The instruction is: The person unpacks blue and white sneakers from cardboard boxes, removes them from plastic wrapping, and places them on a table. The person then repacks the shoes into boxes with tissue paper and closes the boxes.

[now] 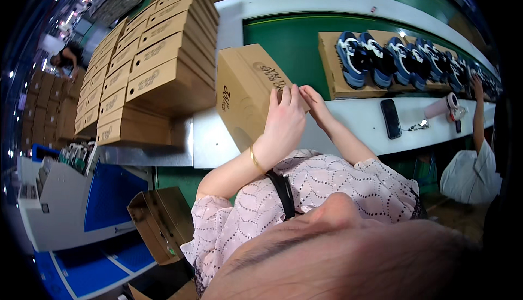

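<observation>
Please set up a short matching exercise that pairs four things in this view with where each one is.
Things:
1. brown shoebox
2. stack of closed shoeboxes
3. blue and white sneakers
4. black phone

Places:
A. lying flat on the white ledge, right of the hands
B. on cardboard on the green belt
C. piled at the left of the table
D. under the left hand and right hand

Pairs: 1-D, 2-C, 3-B, 4-A
</observation>
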Demonstrator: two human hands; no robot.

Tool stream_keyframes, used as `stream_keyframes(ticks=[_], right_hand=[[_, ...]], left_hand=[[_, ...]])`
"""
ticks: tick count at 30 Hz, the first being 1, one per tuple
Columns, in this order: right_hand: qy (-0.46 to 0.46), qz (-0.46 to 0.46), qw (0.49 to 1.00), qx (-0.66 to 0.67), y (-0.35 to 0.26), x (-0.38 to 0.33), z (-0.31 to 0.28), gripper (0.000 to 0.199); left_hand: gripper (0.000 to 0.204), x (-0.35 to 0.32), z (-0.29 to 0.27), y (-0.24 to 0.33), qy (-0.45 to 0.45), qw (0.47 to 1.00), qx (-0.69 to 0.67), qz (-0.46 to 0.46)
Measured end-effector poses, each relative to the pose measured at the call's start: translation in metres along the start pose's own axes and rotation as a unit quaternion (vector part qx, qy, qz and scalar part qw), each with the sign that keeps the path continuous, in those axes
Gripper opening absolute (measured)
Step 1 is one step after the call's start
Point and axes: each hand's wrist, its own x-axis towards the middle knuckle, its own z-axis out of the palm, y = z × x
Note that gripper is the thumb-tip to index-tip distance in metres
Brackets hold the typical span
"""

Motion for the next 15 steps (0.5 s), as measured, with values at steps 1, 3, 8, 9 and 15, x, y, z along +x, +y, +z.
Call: stream_keyframes(ticks=[1, 3, 8, 9, 15], right_hand=[[0.036, -0.047, 0.998, -0.004, 0.01, 0.002, -0.01, 0.023], [0.122, -0.006, 0.989, 0.087, 0.018, -0.002, -0.035, 0.02], [0.258, -0.084, 0.955, -0.118, 0.034, -0.05, -0.071, 0.016], [0.252, -0.058, 0.948, -0.186, 0.032, -0.063, -0.072, 0.019], [0.21, -0.032, 0.948, -0.235, 0.072, -0.104, -0.033, 0.037]], left_hand=[[0.038, 0.017, 0.005, -0.001, 0.028, 1.0, -0.005, -0.008], [0.039, 0.037, 0.006, -0.015, 0.146, 0.983, -0.11, -0.033], [0.054, 0.039, 0.101, -0.106, 0.19, 0.932, -0.246, -0.185], [0.062, 0.028, 0.147, -0.125, 0.108, 0.922, -0.271, -0.253], [0.082, 0.017, 0.191, -0.131, -0.124, 0.909, -0.229, -0.325]])
